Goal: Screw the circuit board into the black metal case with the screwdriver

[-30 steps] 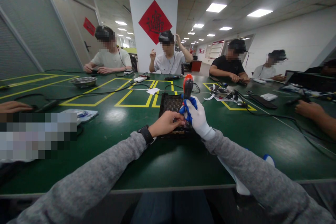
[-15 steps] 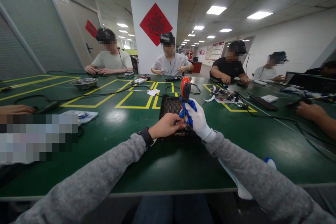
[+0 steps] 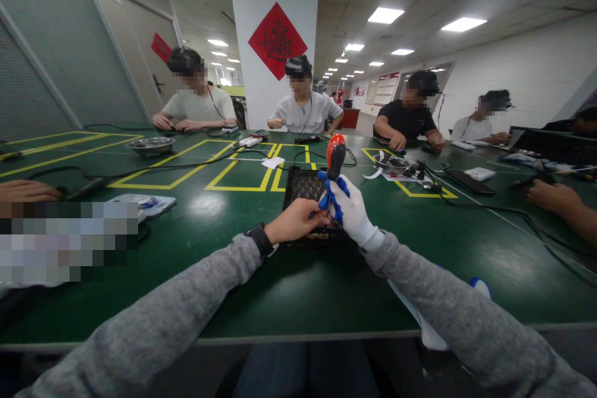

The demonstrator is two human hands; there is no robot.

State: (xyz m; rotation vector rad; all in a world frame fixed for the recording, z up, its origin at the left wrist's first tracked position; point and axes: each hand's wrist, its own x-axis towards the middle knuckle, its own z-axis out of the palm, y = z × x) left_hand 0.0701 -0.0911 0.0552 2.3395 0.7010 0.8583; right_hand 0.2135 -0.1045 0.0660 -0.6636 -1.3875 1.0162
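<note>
A black crate-like tray [image 3: 303, 185] lies on the green table [image 3: 224, 298] in front of me. My right hand [image 3: 347, 206], in a white and blue glove, is closed around a screwdriver [image 3: 336, 152] with a red and black handle, held upright over the tray's near right part. Bare, with a dark watch on its wrist, my left hand [image 3: 298, 221] reaches in from the left, its fingertips pinched together at the screwdriver's lower end. Whatever those fingertips hold is too small to make out. The tool's tip is hidden among the fingers.
Metal bowls stand at the far left [image 3: 152, 146] and the right [image 3: 392, 161], the right one with dark parts. White paper [image 3: 273, 163] lies behind the tray. Cables cross the table. A glove [image 3: 480, 286] lies near my right forearm. Several people sit around.
The screwdriver's handle has tilted slightly to the right and its top has risen a little. Both hands stay at nearly the same place. The person opposite has moved their hands.
</note>
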